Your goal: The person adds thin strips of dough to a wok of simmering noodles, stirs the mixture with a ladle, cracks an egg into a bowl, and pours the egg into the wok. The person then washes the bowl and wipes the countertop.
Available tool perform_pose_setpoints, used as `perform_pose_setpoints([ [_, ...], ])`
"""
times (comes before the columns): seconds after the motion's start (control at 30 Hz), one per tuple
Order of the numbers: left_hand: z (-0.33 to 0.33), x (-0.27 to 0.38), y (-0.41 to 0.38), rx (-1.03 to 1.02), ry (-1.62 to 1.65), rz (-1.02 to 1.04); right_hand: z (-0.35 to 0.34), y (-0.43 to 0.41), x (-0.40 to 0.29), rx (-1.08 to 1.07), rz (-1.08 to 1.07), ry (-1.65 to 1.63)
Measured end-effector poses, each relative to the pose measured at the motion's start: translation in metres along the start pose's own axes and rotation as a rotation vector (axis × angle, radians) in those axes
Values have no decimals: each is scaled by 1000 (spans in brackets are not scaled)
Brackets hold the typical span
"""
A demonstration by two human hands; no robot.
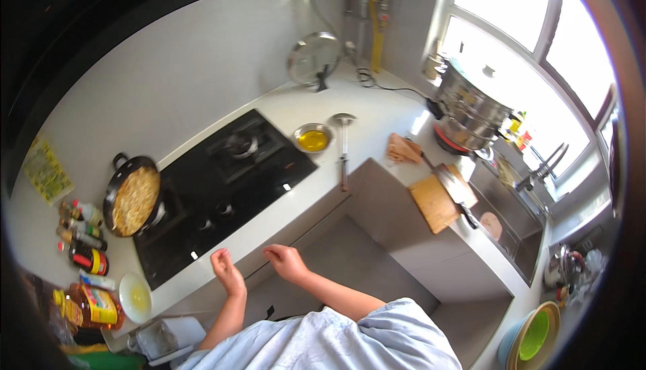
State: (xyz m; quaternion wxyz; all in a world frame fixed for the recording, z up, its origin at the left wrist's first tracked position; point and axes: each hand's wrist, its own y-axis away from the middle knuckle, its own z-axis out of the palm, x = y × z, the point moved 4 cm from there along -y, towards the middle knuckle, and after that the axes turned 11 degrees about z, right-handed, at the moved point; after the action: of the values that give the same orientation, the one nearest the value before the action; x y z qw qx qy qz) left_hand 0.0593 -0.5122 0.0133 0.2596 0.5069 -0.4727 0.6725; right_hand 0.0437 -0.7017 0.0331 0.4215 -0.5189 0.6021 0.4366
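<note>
Both hands are in front of my body, near the counter's front edge, and neither is seen to hold anything. My left hand (228, 271) is raised with its fingers curled in, close to the near edge of the black glass gas hob (237, 168). A short way to its right, my right hand (287, 260) has its fingers folded loosely downward. On the hob's left burner stands a black wok (133, 196) filled with pale, shredded food. To the hob's right sit a metal bowl of yellow oil (313, 139) and a metal ladle (344, 143).
Condiment bottles (83, 239), a large oil bottle (93, 307) and a white plate (135, 297) crowd the left. On the right are a cleaver (451, 186) on a wooden cutting board (434, 203), an orange cloth (403, 148), a tall steamer pot (472, 107) and a sink (522, 239).
</note>
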Motion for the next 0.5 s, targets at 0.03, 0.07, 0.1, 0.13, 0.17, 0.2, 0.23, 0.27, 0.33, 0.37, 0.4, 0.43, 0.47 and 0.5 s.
perform_pose_setpoints([
  [0.03,41,4,3,-84,60,-24,-33,-2,9,61,22,-13],
  [0.07,79,10,9,-146,101,-44,-65,0,16,107,52,-36],
  [0.1,118,16,17,-216,145,-61,-98,2,22,163,79,-62],
  [0.13,156,19,27,-280,190,-74,-132,8,25,227,109,-67],
  [0.17,189,23,37,-349,250,-62,-160,11,37,295,108,-50],
  [0.2,223,31,49,-405,282,-70,-188,16,46,363,142,-68],
  [0.23,252,43,62,-453,302,-85,-214,25,57,419,184,-89],
  [0.27,278,52,76,-527,298,-109,-237,35,67,484,210,-113],
  [0.33,323,73,102,-670,316,-151,-277,50,86,599,252,-159],
  [0.37,341,79,114,-715,362,-176,-294,59,96,654,286,-199],
  [0.4,358,81,125,-755,381,-195,-309,67,104,705,312,-242],
  [0.43,375,83,134,-794,401,-209,-323,72,112,755,332,-287],
  [0.47,392,87,143,-839,431,-235,-338,78,123,824,332,-329],
  [0.5,410,93,152,-883,459,-257,-353,85,133,892,327,-373],
])
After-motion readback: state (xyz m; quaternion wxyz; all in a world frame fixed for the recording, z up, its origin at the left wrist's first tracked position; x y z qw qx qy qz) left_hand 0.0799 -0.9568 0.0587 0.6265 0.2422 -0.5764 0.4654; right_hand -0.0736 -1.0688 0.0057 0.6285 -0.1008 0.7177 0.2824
